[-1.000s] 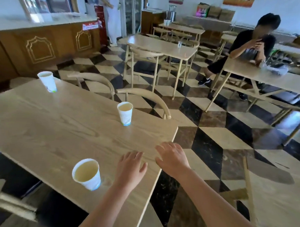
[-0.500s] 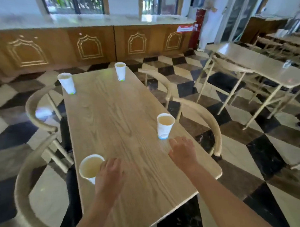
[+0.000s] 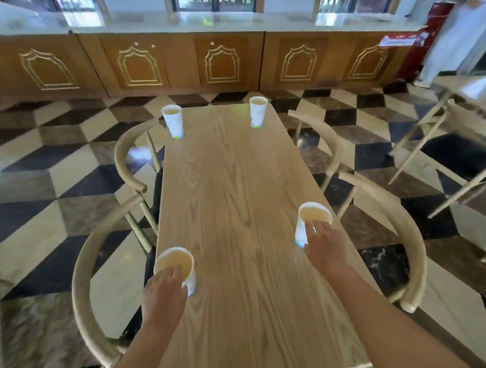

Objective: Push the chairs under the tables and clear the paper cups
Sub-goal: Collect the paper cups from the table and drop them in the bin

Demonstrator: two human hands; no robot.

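Observation:
A long wooden table (image 3: 237, 197) carries four white paper cups of pale drink. My left hand (image 3: 163, 294) wraps round the near-left cup (image 3: 173, 262) at the table's left edge, with fingers on its rim and the thumb on its side. The near-right cup (image 3: 311, 213) leans slightly as my right hand (image 3: 325, 249) grips its side. A far-left cup (image 3: 173, 120) and a far-right cup (image 3: 258, 111) stand at the far corners. Curved-back wooden chairs stand along both long sides: near left (image 3: 82, 272), far left (image 3: 122, 152), near right (image 3: 411, 233), far right (image 3: 328, 136).
A brown cabinet counter (image 3: 221, 63) runs along the far wall under windows. Another table and chair legs (image 3: 470, 87) stand at the right. The floor is black, white and brown checker tile.
My view has swung to face down the table's length. Both hands have reached forward from the bare tabletop onto the two nearest cups.

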